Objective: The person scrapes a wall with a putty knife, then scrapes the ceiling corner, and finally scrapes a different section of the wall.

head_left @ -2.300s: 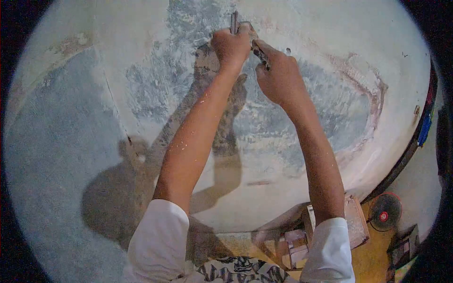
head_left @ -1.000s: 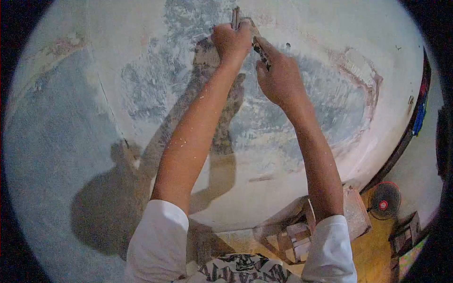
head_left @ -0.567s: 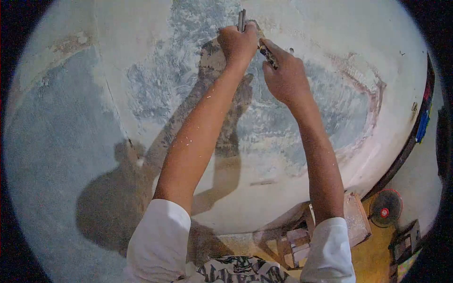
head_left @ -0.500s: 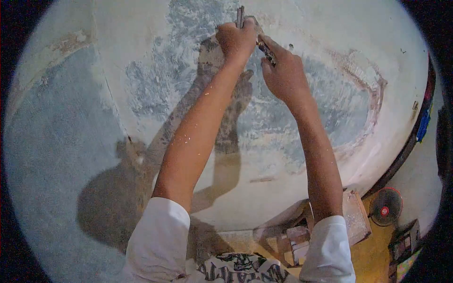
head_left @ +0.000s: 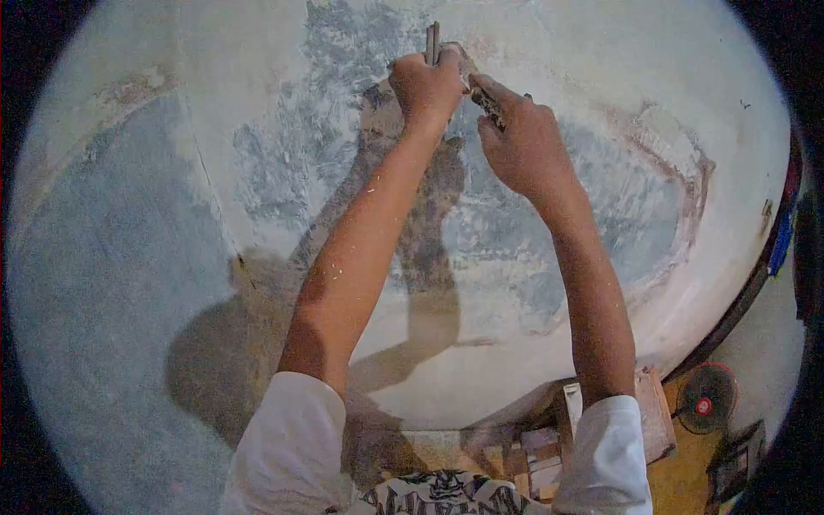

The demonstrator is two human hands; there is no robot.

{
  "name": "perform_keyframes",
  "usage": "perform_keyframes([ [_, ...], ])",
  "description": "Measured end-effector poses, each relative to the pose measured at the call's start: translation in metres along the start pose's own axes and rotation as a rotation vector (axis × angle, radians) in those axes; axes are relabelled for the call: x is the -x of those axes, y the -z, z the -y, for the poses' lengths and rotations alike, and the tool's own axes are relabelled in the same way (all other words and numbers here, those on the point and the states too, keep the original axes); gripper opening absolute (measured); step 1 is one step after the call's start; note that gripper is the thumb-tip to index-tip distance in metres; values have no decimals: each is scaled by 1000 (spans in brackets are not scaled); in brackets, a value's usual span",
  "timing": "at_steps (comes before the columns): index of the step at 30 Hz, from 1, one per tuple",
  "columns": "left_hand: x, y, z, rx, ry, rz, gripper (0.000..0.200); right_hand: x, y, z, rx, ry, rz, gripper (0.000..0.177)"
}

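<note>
My left hand (head_left: 427,87) is closed around a slim grey tool (head_left: 433,43), whose narrow double-edged end sticks up past the fist. Just to its right, my right hand (head_left: 528,144) grips a dark, crusted scraper-like tool (head_left: 489,109), index finger stretched along it. The two tools come close together between the hands, their working ends partly hidden by fingers. Behind them is a wall (head_left: 283,172) with patchy grey and whitish coating. Pale flecks dot my left forearm.
Rough, broken plaster (head_left: 678,154) edges the grey patch on the right. A thin crack (head_left: 206,176) runs down the wall at left. Below right are a wooden piece of furniture (head_left: 654,421) and a round dark fan (head_left: 705,399). My shadow falls across the wall.
The view has tilted a little, so wall and hands sit slightly lower in the picture. Both hands keep their grips close together.
</note>
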State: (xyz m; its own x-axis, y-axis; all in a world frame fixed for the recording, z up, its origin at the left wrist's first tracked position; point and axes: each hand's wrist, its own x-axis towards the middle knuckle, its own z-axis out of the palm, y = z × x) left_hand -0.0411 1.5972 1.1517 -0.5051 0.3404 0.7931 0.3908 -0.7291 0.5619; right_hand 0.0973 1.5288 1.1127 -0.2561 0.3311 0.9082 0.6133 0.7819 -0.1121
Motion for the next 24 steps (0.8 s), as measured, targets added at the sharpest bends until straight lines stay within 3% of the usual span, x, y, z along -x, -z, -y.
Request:
perform_keyframes([
  [5,4,-4,10,29,10,0,43,10,2,6,39,-83,93,46],
  [11,-6,-8,11,-29,12,-39,48,1,-8,-10,0,14,-13,46],
  [14,5,-4,11,-147,-48,-48,48,11,-5,-4,5,8,22,46],
  [20,-5,-7,8,-25,14,-28,47,3,-3,4,-4,-41,-9,46],
  [24,-6,-2,11,-114,-83,-39,49,2,-7,-2,22,-6,20,48],
])
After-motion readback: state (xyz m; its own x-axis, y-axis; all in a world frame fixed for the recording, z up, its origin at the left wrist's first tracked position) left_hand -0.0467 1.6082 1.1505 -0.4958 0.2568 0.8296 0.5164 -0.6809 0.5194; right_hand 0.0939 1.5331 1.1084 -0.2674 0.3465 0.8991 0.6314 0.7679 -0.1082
